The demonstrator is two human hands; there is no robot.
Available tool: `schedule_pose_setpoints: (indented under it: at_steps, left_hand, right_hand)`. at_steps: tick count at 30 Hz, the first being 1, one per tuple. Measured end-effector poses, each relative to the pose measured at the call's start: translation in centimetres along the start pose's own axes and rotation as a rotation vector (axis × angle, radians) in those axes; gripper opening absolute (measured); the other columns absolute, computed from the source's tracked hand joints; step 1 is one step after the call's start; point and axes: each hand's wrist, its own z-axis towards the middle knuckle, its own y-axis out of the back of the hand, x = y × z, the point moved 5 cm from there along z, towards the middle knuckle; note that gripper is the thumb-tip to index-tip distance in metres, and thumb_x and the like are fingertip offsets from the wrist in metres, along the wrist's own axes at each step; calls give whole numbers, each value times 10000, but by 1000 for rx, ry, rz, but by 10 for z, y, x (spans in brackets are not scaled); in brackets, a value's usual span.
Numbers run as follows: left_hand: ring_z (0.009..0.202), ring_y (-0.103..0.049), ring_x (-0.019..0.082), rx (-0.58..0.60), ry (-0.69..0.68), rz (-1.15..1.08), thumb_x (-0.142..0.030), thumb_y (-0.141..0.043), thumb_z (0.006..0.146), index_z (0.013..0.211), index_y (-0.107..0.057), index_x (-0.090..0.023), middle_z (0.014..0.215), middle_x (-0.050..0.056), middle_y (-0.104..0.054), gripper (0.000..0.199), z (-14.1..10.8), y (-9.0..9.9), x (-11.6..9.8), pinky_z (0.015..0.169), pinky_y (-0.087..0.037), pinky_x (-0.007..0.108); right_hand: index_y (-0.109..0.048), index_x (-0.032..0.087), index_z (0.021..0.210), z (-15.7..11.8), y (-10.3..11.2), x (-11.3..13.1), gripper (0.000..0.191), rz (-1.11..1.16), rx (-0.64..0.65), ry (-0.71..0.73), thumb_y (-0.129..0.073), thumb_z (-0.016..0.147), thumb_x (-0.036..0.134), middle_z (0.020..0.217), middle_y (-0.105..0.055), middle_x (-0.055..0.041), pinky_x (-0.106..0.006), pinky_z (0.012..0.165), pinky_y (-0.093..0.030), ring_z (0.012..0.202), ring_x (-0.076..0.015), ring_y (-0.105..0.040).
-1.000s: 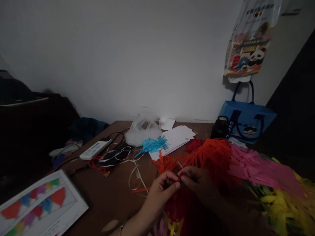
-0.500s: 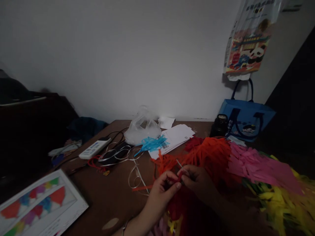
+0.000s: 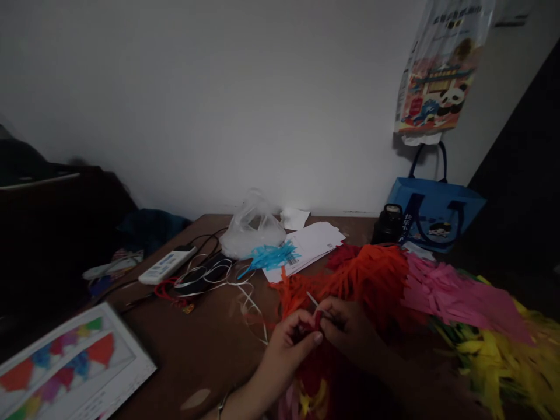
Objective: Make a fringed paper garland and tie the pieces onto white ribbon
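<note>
My left hand (image 3: 294,343) is closed, thumb and fingers pinching the twisted top of a red paper tassel (image 3: 318,319). Opposite it, my right hand (image 3: 346,322) is closed at the same spot, with a thin white strip (image 3: 312,299) sticking out past its fingertips. Whether that strip is a ribbon end or a stick I cannot tell. Dark red fringe hangs below the hands, mostly in shadow. Just beyond them lies a heap of orange paper tassels (image 3: 371,277). A thin white ribbon (image 3: 252,300) runs over the table to near my left hand.
Pink fringe (image 3: 464,297) and yellow fringe (image 3: 494,361) lie to the right. Behind are a blue tassel (image 3: 273,255), white papers (image 3: 317,242), a plastic bag (image 3: 251,233), a black bottle (image 3: 387,224) and a blue bag (image 3: 437,204). At left are a power strip (image 3: 166,265) and a printed box (image 3: 74,367).
The white strip's tip has shifted slightly left and down, and more of it shows. The loops of ribbon left of my hands have pulled straighter. Both hands stay together.
</note>
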Motion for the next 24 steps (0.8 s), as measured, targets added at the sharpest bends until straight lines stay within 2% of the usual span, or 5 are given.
schedule_pose_setpoints:
  at_steps: [6, 11, 16, 20, 24]
  left_hand:
    - [637, -487, 120, 33, 16, 3, -420, -826, 664, 686, -632, -165, 662, -21, -585, 321, -2, -2, -2, 629, -375, 215]
    - [632, -497, 125, 53, 5, 33, -387, -832, 660, 670, -647, -159, 657, -12, -597, 293, -2, -4, -3, 620, -383, 217]
    - [641, -509, 136, 43, -34, 106, -373, -802, 695, 665, -656, -164, 657, -7, -606, 257, -2, -2, -4, 626, -397, 223]
    - [665, -529, 152, 14, -47, 122, -365, -807, 687, 697, -684, -164, 689, 11, -633, 236, -2, 2, -3, 645, -406, 237]
    - [673, -522, 156, -16, -77, 136, -363, -802, 694, 700, -692, -170, 692, 11, -626, 223, -3, 4, -6, 643, -399, 237]
  right_hand:
    - [-606, 187, 762, 1, -1, 1, 139, 48, 42, 4, -483, 711, 146, 571, -443, 74, -204, 488, -269, 509, -83, -380]
    - [-537, 199, 703, -1, -1, -2, 119, -42, -5, 35, -478, 661, 105, 565, -424, 78, -210, 498, -256, 521, -87, -379]
    - [-531, 203, 710, -2, -4, 0, 71, -77, 17, 63, -499, 700, 141, 579, -427, 77, -216, 513, -266, 530, -91, -381]
    - [-517, 207, 715, 1, -1, -1, 106, -81, 6, 20, -509, 653, 121, 586, -427, 81, -214, 496, -251, 528, -91, -374]
    - [-498, 206, 682, 1, -1, -3, 93, -71, 6, 22, -455, 763, 187, 601, -463, 61, -225, 541, -296, 563, -105, -424]
